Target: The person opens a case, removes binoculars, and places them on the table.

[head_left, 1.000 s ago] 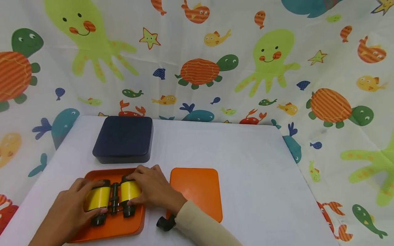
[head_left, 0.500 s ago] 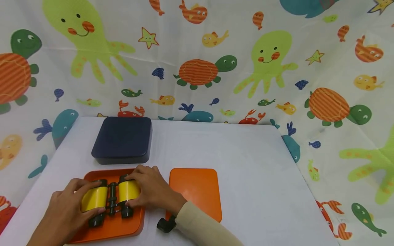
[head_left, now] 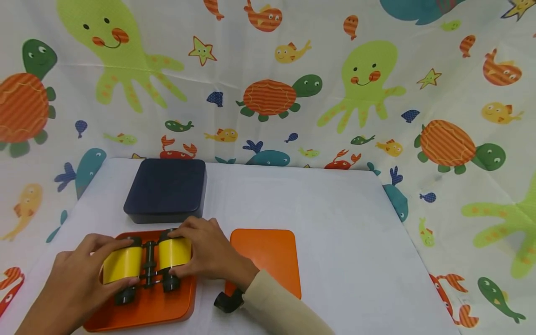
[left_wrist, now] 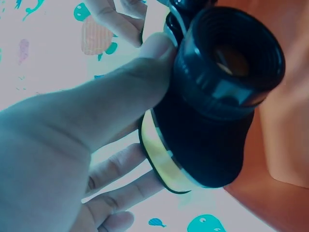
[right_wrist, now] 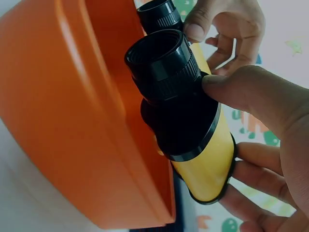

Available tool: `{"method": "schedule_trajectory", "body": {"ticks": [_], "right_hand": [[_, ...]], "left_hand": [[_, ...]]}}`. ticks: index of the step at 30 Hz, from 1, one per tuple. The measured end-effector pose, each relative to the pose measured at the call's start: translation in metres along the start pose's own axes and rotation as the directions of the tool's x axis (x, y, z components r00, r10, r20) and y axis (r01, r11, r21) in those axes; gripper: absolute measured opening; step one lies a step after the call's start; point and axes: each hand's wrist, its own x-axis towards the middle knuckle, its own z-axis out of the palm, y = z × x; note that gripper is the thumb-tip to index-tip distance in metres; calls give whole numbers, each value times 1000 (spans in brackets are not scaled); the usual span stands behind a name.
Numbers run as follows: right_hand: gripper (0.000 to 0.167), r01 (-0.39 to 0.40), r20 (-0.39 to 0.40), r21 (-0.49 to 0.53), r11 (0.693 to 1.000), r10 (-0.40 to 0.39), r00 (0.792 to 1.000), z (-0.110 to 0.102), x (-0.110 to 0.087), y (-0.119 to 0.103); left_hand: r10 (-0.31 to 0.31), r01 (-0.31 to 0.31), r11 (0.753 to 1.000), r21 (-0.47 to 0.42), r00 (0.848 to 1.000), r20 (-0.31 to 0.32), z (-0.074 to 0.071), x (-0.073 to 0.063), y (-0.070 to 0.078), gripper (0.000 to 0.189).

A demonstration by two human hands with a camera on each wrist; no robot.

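A pair of yellow and black binoculars (head_left: 149, 263) is held between both hands over an orange box (head_left: 150, 316). On its left barrel, my left hand (head_left: 75, 274) has the thumb by the eyepiece and the fingers at the far end. The other barrel is gripped the same way by my right hand (head_left: 211, 251). In the left wrist view, the left thumb presses beside the black eyepiece (left_wrist: 231, 58). Seen from the right wrist, the right thumb lies at the base of an eyepiece and the fingertips touch the yellow barrel's (right_wrist: 207, 159) far rim.
A dark blue box (head_left: 166, 188) stands behind the orange box. An orange lid-like panel (head_left: 268, 251) lies flat to the right, partly under the right forearm. A small black curved piece (head_left: 228, 301) shows beside the sleeve (head_left: 280, 304). Sea-animal cloth borders the white table (head_left: 343, 242).
Both hands have shifted a little left and up with the binoculars, which now look slightly larger and higher over the orange box. The boxes and panel stay in place.
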Motion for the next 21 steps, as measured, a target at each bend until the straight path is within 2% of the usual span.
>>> {"method": "schedule_trajectory", "body": {"ticks": [6,11,17,21], "right_hand": [[69,3,-36,0,1000,-3,999,-17,-9,-1],[71,12,-80,23,1000,-11,997,-26,-24,3],[71,37,-145,49,998,-30,989,-36,-41,13],[69,18,-170,66,998,-7,985,-43,-52,20]], "left_hand": [[41,-41,999,-24,999,-22,-11,2,11,88],[80,-81,996,-24,996,-44,-14,0,25,87],[157,-159,987,-19,983,-97,-16,6,44,88],[186,-190,981,-36,978,-94,-15,11,57,87]]}}
